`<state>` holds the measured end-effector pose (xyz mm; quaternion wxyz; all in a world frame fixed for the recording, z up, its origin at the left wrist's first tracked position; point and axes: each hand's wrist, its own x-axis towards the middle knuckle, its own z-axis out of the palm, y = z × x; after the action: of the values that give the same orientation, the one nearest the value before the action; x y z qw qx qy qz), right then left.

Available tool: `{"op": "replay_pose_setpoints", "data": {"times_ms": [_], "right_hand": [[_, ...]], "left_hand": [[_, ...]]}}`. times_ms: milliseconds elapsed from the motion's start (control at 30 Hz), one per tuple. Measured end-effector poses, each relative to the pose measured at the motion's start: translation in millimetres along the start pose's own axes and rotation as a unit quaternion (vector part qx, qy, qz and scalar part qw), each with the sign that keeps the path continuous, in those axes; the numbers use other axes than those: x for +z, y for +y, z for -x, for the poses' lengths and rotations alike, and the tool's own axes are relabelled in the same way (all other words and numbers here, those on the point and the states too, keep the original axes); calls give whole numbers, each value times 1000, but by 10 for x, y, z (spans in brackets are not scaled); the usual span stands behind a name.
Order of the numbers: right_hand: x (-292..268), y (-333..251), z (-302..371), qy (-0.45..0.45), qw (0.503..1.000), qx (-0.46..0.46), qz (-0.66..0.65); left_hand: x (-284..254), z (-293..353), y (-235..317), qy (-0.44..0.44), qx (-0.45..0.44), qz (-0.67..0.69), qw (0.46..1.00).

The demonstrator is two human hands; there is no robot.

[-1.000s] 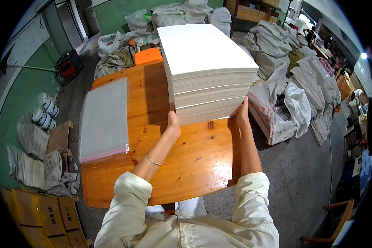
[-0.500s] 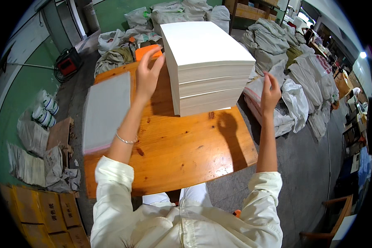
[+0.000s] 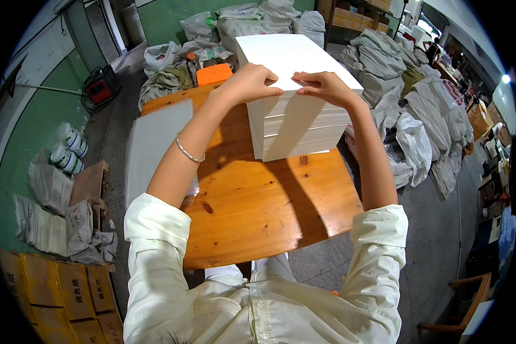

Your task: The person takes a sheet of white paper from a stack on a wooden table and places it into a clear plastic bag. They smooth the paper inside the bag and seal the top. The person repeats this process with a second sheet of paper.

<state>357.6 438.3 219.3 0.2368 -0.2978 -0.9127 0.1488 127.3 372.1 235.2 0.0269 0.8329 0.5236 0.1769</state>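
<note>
A tall, squared stack of white paper (image 3: 304,51), its front banded by thin gaps, stands toward the far end of the wooden table (image 3: 252,212). At its front top edge curl the left hand (image 3: 254,82) and right hand (image 3: 328,88); whether they pinch it is unclear.
</note>
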Motion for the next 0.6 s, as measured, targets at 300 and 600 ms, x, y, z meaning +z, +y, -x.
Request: {"op": "replay_pose_setpoints", "data": {"times_ms": [300,600], "right_hand": [[-126,-108,-57,-84,995,57,-10],[-95,-137,-47,-69,995,73,-7]], "left_hand": [[-122,-99,-96,-73,-32,27,996],[-145,-71,-42,20,16,39,999]]}}
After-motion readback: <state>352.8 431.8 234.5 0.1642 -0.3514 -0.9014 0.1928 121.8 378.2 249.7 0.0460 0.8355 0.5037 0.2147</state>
